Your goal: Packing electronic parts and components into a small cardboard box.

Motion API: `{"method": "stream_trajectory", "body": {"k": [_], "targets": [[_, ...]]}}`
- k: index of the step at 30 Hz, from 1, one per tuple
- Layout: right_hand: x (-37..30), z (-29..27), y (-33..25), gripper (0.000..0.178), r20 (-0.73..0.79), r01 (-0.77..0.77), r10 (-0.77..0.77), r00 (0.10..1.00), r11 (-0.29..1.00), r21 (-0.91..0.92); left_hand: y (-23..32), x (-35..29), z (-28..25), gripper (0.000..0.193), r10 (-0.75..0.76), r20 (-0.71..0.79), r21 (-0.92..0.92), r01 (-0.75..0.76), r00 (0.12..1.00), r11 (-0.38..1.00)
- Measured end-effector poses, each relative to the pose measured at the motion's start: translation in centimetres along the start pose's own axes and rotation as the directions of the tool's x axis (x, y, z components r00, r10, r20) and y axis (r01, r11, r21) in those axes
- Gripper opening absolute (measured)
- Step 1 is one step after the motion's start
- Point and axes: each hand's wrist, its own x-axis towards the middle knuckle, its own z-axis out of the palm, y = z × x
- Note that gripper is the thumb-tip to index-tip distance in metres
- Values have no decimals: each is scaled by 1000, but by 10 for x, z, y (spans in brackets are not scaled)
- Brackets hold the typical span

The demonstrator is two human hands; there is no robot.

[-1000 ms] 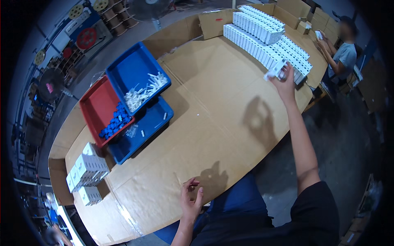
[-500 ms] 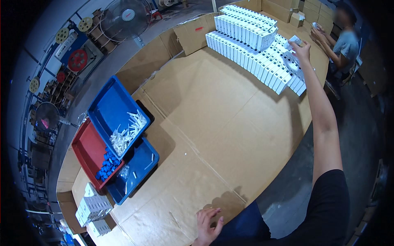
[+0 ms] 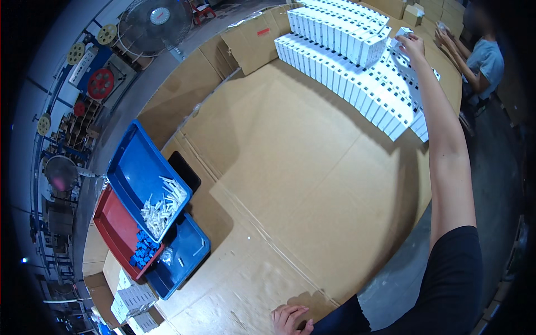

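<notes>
Stretched far out to the upper right, my right hand (image 3: 412, 44) grips a small white box (image 3: 403, 32) between its fingertips, above the stacked rows. Beneath and beside it, many similar white boxes (image 3: 346, 84) stand packed in long rows, with a second layer (image 3: 335, 34) on top towards the back. At the near edge of the cardboard-covered table (image 3: 290, 167), my left hand (image 3: 290, 320) rests empty, its fingers loosely bent and apart. The lower part of that hand is cut off by the picture's edge.
On the left, a blue tray (image 3: 131, 159) of white plastic pieces (image 3: 164, 209) overlaps a red tray (image 3: 114, 218) with blue pieces (image 3: 145, 249) and a lower blue tray (image 3: 192, 231). White boxes (image 3: 134, 301) stand at the near left. A co-worker (image 3: 484, 58) sits at the far right.
My right hand has moved slightly farther away with the white box. My left hand has shifted a little right and down in the picture. The whole view has tilted somewhat.
</notes>
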Motion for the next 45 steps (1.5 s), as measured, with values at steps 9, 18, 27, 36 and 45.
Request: {"method": "stream_trajectory", "body": {"k": [9,18,27,36,45], "targets": [[0,17,9,56,200,-52,13,980,980,190,-3,-2,1,38,-39,21,10,39,999,999],[-3,0,3,43,366,-100,49,929,988,121,1,3,2,38,-31,-6,9,31,1000,999],[-82,-23,-37,34,257,329,-314,914,944,-17,-6,0,-8,39,-28,-62,-66,24,998,998],[-434,-22,-174,27,961,437,-41,275,895,-87,-21,-29,-11,34,-14,-157,-477,-63,987,876],[-651,52,-205,32,999,442,28,38,896,-41,-64,-106,-83,31,-241,-428,-511,-13,871,859]]}}
